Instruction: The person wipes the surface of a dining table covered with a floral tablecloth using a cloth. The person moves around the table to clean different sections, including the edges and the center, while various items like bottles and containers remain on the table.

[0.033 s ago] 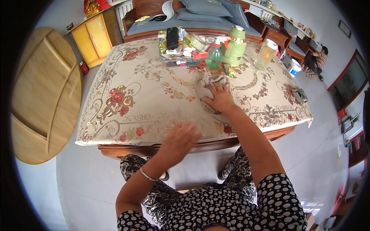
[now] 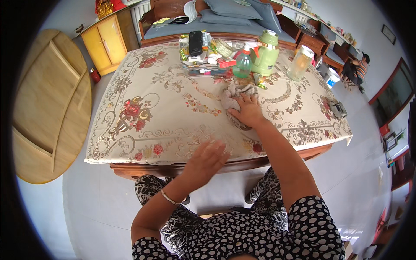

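Bunched on the tablecloth [image 2: 173, 104], a greyish-brown rag [image 2: 229, 99] lies under my right hand [image 2: 249, 112]. That hand rests flat on it, thumb out and fingers spread. My left hand [image 2: 203, 162] hovers at the table's near edge, fingers stretched out, slightly blurred and holding nothing. Just beyond the rag stand a spray bottle [image 2: 242, 66] with green liquid and a light green thermos [image 2: 265, 54]. A small yellow-green packet [image 2: 259, 81] lies between them and the rag.
A cluttered clear organizer [image 2: 203, 65] sits at the table's far side. To the right are a lidded jar [image 2: 299, 65], a white tub [image 2: 332, 78] and a small grey object [image 2: 338, 109]. A round wooden board [image 2: 52, 108] leans at left. A person [image 2: 359, 70] sits at far right.
My left hand has shifted slightly to the right. My right hand and the rag look the same; the whole view has moved a little.
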The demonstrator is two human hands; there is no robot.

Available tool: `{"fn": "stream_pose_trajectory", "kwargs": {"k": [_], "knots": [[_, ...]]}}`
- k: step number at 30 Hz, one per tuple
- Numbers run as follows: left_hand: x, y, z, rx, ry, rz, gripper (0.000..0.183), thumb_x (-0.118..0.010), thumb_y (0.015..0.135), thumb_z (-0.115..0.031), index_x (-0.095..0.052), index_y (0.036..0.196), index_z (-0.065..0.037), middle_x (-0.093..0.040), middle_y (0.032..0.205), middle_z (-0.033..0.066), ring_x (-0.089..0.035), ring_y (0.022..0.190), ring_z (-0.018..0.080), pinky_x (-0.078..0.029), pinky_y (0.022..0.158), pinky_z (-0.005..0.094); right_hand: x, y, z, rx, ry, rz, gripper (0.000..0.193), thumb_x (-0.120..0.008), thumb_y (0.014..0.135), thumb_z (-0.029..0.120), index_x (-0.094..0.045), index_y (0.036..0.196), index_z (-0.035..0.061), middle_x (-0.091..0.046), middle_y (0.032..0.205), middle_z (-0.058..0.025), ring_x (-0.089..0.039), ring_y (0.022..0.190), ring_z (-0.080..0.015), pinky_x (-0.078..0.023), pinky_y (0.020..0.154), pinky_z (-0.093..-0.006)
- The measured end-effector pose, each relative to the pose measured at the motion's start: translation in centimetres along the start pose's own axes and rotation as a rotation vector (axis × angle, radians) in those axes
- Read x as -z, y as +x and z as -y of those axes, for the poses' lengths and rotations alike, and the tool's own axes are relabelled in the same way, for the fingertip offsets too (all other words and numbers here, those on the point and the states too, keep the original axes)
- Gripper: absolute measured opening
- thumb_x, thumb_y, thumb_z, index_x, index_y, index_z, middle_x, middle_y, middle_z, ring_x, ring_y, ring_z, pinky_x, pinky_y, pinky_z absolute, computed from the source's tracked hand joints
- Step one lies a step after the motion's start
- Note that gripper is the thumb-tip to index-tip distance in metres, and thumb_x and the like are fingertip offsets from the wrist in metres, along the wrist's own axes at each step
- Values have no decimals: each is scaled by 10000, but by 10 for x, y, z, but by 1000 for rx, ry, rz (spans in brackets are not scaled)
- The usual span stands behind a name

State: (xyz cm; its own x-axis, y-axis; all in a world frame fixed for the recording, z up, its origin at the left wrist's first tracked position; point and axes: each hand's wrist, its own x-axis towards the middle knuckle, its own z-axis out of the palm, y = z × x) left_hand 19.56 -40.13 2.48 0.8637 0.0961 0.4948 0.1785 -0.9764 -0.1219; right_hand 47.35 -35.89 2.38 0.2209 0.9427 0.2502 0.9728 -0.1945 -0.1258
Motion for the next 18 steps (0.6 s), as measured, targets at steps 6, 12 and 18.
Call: {"fn": "stream_pose_trajectory", "kwargs": {"k": [6,12,18], "knots": [[-28,-7,1,36,-80,19,424,-521,823,-144,-518,1239,-61,-490,1312,144,-447,1250,291,-353,1055,422,-21,48,-5,19,-26,-61,606,-571,828,519,-505,1310,157,-447,1374,-133,-373,1242,-407,-310,1056,-448],[-31,-11,3,59,-146,4,462,-520,799,-134,-509,1251,-35,-480,1325,140,-443,1254,284,-350,1062,417,-30,81,55,40,22,-26,580,-556,821,509,-535,1273,146,-470,1340,-124,-387,1244,-364,-312,1047,-470],[-35,-7,8,29,-110,-44,416,-539,796,-163,-546,1188,-25,-549,1213,119,-481,1193,268,-327,1073,397,-60,107,147,337,95,-96,568,-534,827,512,-547,1249,131,-484,1319,-127,-407,1221,-354,-297,1047,-469]]}}
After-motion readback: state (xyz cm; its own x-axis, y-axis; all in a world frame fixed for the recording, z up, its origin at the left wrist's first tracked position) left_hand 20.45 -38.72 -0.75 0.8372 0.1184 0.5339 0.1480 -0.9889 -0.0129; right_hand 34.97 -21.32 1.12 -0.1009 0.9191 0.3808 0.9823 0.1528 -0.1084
